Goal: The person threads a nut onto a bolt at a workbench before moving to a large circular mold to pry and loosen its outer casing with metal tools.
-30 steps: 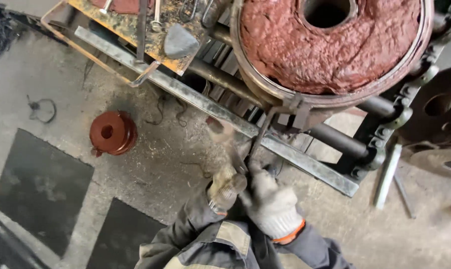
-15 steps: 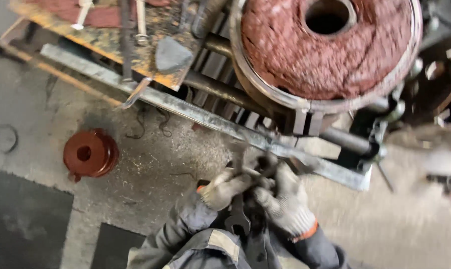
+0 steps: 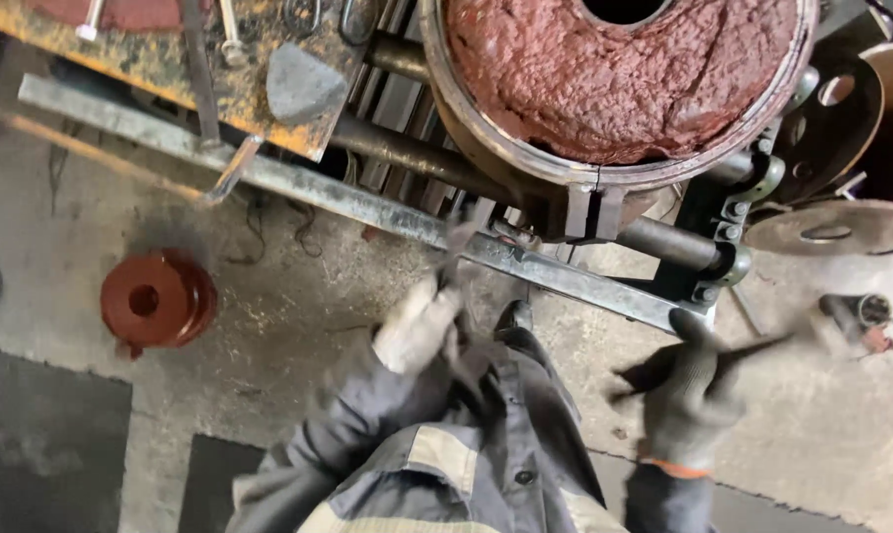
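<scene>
**Workshop floor: gloved hands at a steel frame rail**

- Left hand: pale work glove, centre of the frame, fingers curled round the lower end of a thin dark tool. The tool is blurred; its kind cannot be told. Its upper end reaches the steel rail.
- Right hand: grey knit glove with an orange cuff, lower right of the frame, well apart from the left hand. Blurred; fingers look loosely spread, and a dark streak runs from it toward the right edge. Whether it grips anything cannot be told.
- Steel rail: long flat grey bar, running from the upper left down to the right of centre, just above both hands.
- Round casing: large metal ring at the top right of centre, filled with rough red-brown material with a dark hole in its middle. A clamp block sits at its lower rim, above the rail.
- Rusty yellow plate: upper left, carrying bolts and a grey wedge-shaped piece.
- Red flanged disc: left of centre on the concrete floor, with a centre hole, well apart from the hands.
- Dark mats: lower left, lying on the floor.
- Sleeves and jacket: grey with pale bands, bottom centre.
</scene>
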